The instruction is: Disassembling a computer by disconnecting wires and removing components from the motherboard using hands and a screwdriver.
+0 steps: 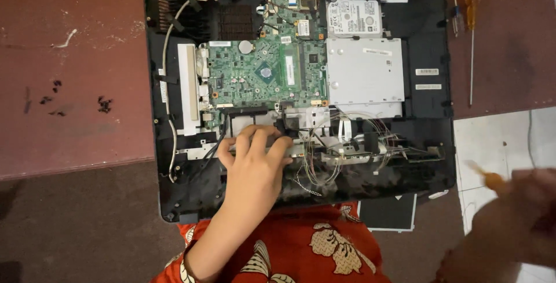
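Maroon table (69,57): left hand (255,161), grip released, rests fingertips on opened laptop (428,144); blurred right hand (515,213) grasps screwdriver (492,180).

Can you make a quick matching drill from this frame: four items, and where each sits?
Things:
1. green circuit board
2. silver drive cage
3. orange-handled screwdrivers
4. left hand

Places:
A. on the table, right of the black chassis
B. upper middle of the chassis
C. on the lower part of the chassis, fingers at the black bracket
D. right of the circuit board, inside the chassis

Pairs: 1-B, 2-D, 3-A, 4-C
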